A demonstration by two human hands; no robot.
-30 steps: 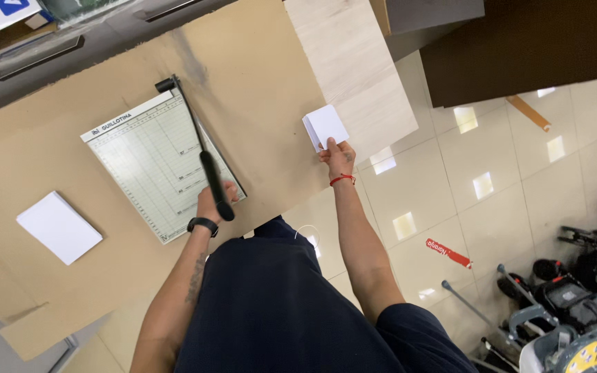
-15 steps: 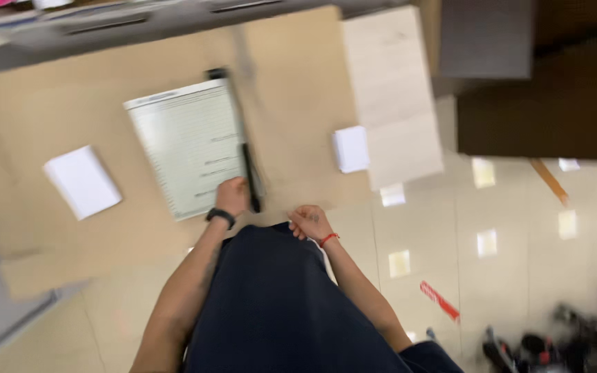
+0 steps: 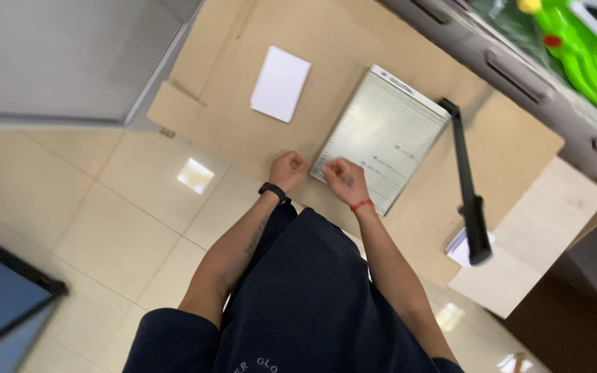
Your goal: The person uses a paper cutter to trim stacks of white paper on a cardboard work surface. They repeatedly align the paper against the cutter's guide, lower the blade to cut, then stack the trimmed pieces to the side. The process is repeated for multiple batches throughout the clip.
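A paper cutter with a pale gridded board (image 3: pixel 385 135) lies on a brown cardboard sheet (image 3: pixel 340 41). Its black blade arm (image 3: pixel 467 188) is swung out to the right, away from the board. My left hand (image 3: pixel 288 170), with a black band on the wrist, is curled into a fist just left of the board's near corner. My right hand (image 3: pixel 343 181), with a red wrist string, is also closed and rests on the board's near edge. Neither hand visibly holds anything. A stack of white paper (image 3: pixel 281 83) lies to the far left of the cutter.
A small stack of white slips (image 3: pixel 459 247) lies under the blade arm's handle, beside a pale wooden panel (image 3: pixel 540 242). A grey cabinet (image 3: pixel 63 55) stands at the left, grey drawers (image 3: pixel 519 69) at the back right. Glossy beige tiles (image 3: pixel 91 221) cover the floor.
My left hand let go of the cutter's handle and my right hand let go of the small white slips. Both hands moved to the board's near edge. The blade arm now stands swung out.
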